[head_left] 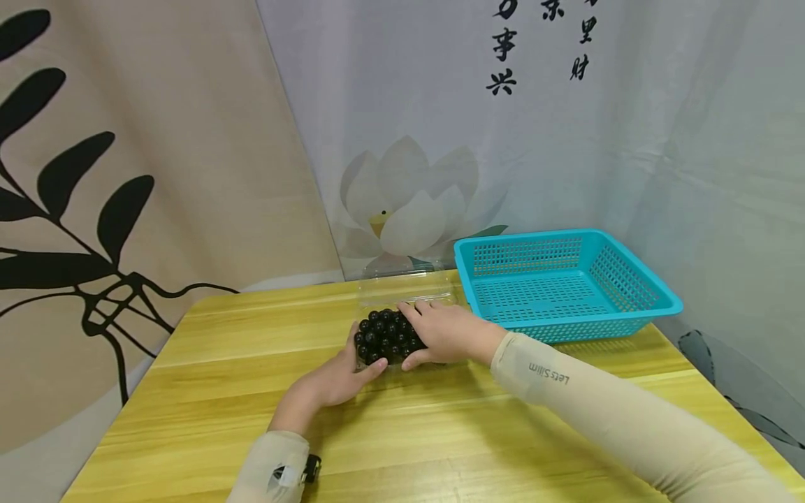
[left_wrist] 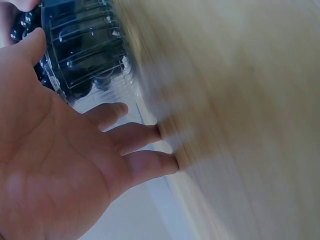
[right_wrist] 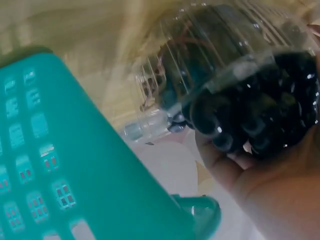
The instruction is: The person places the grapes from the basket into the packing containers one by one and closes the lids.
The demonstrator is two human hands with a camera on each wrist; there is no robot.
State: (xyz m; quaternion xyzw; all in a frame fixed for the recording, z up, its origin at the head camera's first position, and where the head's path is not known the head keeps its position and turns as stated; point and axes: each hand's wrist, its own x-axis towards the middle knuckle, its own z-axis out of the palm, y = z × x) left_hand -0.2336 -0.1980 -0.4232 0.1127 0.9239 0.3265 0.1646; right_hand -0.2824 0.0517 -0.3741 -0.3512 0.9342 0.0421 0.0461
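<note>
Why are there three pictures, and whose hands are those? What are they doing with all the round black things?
There's no robot here, just a person's two bare hands. A camera on their head took the big picture. A camera on each wrist took the other two: one shows the left hand close up, the other the right hand.

On the wooden table is a clear plastic box full of shiny dark balls, perhaps fruit. A clear flap, probably its lid, stands open behind. A blue basket with little holes sits beside it.

The left hand is at one side of the box, and the right hand rests over the balls at the other. I can't tell whether it grips any.
</note>
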